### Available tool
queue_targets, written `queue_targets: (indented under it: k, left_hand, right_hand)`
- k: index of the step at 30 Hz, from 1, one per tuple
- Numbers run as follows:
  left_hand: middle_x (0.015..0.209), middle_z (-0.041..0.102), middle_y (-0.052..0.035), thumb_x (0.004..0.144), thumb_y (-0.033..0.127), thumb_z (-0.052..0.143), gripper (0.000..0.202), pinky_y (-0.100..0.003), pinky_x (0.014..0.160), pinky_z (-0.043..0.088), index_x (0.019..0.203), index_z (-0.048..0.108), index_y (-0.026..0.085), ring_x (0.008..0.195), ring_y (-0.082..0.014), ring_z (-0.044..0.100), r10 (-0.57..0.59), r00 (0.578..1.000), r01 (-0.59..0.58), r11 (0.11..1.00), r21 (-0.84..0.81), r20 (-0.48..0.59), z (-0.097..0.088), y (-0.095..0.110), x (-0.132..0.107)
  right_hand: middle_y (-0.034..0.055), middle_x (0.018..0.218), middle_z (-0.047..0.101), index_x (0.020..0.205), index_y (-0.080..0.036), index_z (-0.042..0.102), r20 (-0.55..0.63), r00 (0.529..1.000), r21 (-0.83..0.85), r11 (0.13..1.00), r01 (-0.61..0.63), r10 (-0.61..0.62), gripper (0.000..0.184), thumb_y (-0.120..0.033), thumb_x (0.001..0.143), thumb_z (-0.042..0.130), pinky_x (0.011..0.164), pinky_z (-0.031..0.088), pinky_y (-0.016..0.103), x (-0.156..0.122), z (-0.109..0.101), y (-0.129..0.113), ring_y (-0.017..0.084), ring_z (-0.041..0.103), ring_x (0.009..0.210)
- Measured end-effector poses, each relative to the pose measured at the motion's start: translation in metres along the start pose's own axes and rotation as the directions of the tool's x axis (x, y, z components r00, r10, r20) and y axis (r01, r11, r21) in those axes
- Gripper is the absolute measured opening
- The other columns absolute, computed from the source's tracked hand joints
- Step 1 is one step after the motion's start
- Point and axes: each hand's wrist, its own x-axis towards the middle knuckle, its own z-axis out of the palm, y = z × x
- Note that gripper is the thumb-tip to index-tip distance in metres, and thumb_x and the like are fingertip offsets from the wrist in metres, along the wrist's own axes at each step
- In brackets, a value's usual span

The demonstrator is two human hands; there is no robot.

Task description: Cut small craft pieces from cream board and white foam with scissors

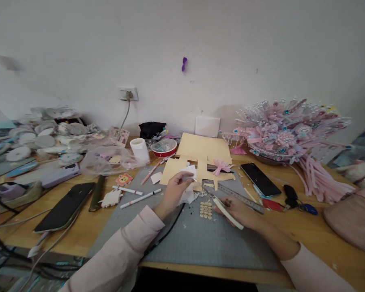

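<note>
- At frame centre, a tiny pale item (pixel 195 180) is pinched in the left hand (pixel 177 187) (a narrow grip).
- Right of it, a white-handled tool (pixel 229 214) is held in the right hand (pixel 241 209).
- Below centre, beige pieces (pixel 206 210) are laid in rows on a grey mat (pixel 197 247).

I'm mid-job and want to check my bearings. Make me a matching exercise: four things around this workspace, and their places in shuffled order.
Things
1. White-handled metal tool
2. Small beige flat pieces
3. Purple two-lobed ornament
4. White cylindrical roll

Places
A. On the pale painted wall
B. Standing beside the red round dish
C. In the person's bare right hand
D. Grouped in rows on the grey flat mat

Pairs: 1-C, 2-D, 3-A, 4-B
</note>
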Motion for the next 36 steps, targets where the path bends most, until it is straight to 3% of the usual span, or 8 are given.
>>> queue_targets:
  k: [9, 23, 36]
  left_hand:
    - [0.084, 0.067, -0.0032, 0.064, 0.028, 0.065, 0.017, -0.028, 0.076, 0.042, 0.078, 0.066, 0.018, 0.081, -0.0171, 0.058, 0.012, 1.0, -0.013, 0.997, -0.071, -0.007, 0.0007, -0.0011, 0.0007]
    - [0.083, 0.068, -0.0027, 0.064, 0.028, 0.066, 0.017, -0.028, 0.074, 0.042, 0.078, 0.067, 0.018, 0.076, -0.0162, 0.057, 0.013, 1.0, -0.013, 1.0, -0.029, -0.007, 0.0005, -0.0019, 0.0005]
    - [0.082, 0.067, -0.0026, 0.062, 0.029, 0.069, 0.021, -0.028, 0.075, 0.044, 0.08, 0.067, 0.017, 0.077, -0.0163, 0.059, -0.017, 1.0, 0.02, 0.988, -0.155, 0.017, 0.0007, -0.0054, 0.0006]
  right_hand:
    - [-0.0067, 0.045, 0.041, 0.062, -0.02, 0.043, 0.002, 1.0, -0.027, 1.0, -0.014, 0.014, 0.045, -0.061, 0.07, 0.059, 0.04, 0.026, 0.02, -0.0005, -0.001, -0.0013, 0.008, 0.038, 0.039]
    - [-0.0068, 0.045, 0.042, 0.063, -0.02, 0.044, 0.002, 1.0, -0.018, 1.0, -0.013, 0.013, 0.045, -0.062, 0.071, 0.058, 0.042, 0.026, 0.021, -0.0001, -0.0007, 0.0009, 0.007, 0.037, 0.04]
    - [-0.0065, 0.045, 0.041, 0.063, -0.019, 0.048, -0.022, 1.0, -0.043, 0.999, -0.018, 0.017, 0.045, -0.062, 0.071, 0.058, 0.042, 0.025, 0.021, -0.0004, 0.0003, -0.0008, 0.008, 0.036, 0.041]
